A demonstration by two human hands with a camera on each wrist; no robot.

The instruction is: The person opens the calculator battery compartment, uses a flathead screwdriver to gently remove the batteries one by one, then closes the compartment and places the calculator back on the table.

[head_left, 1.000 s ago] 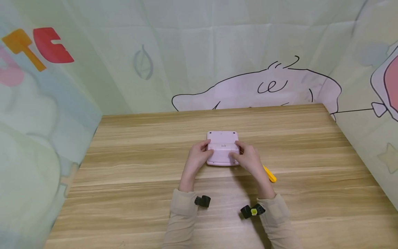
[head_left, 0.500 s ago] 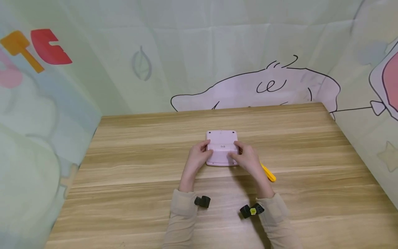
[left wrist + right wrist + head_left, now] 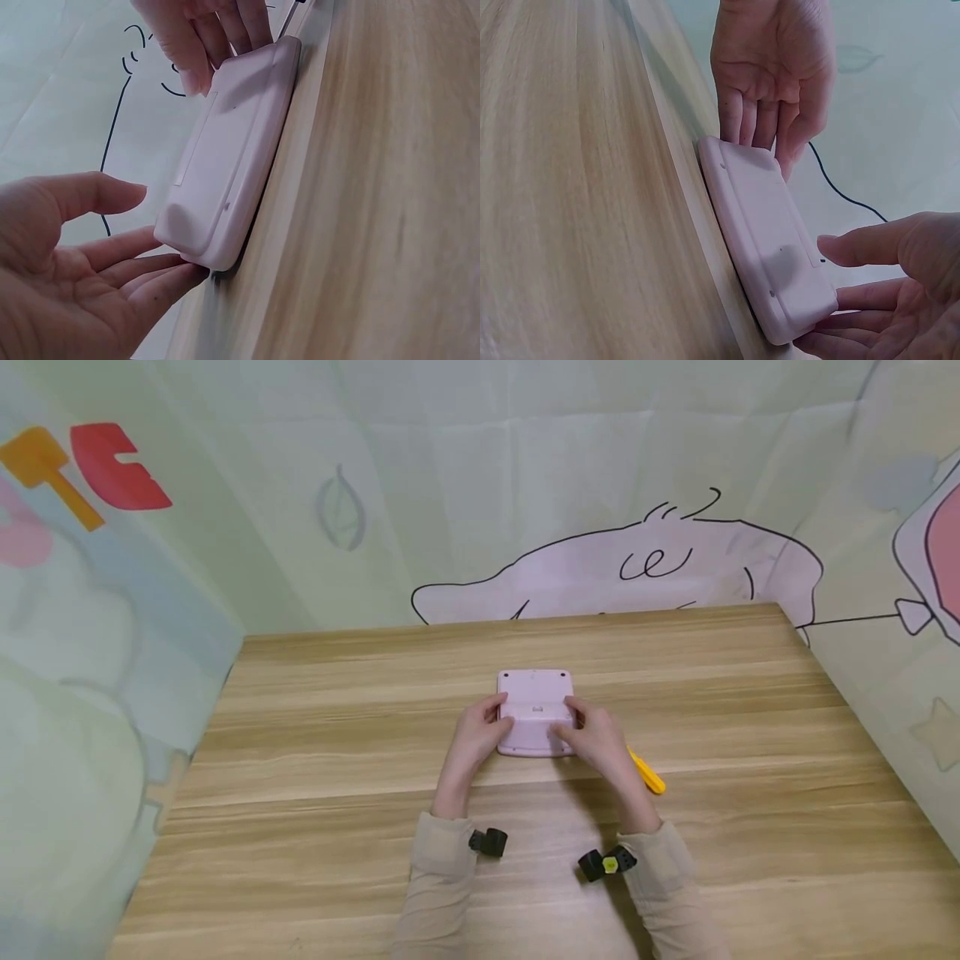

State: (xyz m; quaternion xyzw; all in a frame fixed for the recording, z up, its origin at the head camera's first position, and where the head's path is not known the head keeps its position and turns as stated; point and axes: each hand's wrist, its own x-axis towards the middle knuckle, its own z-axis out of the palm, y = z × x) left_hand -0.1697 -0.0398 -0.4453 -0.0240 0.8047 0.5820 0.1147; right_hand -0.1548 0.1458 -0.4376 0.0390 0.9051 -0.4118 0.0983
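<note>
A pale pink calculator (image 3: 535,692) lies back side up on the wooden table, its thicker raised end nearest the person. My left hand (image 3: 476,732) is at its left edge. In the left wrist view the fingers (image 3: 161,289) reach straight to the side, and the thumb stands off the surface. At the right edge my right hand (image 3: 597,739) touches the side in the same way; the right wrist view shows its thumb (image 3: 855,246) raised above the calculator's back (image 3: 769,225). The calculator's front face is hidden against the table.
A yellow tool handle (image 3: 649,774) lies on the table (image 3: 337,735) beside the right forearm, which hides part of it. Printed cloth (image 3: 480,485) with cartoon drawings hangs behind the table and at both sides. Small black cameras (image 3: 492,842) sit at the wrists.
</note>
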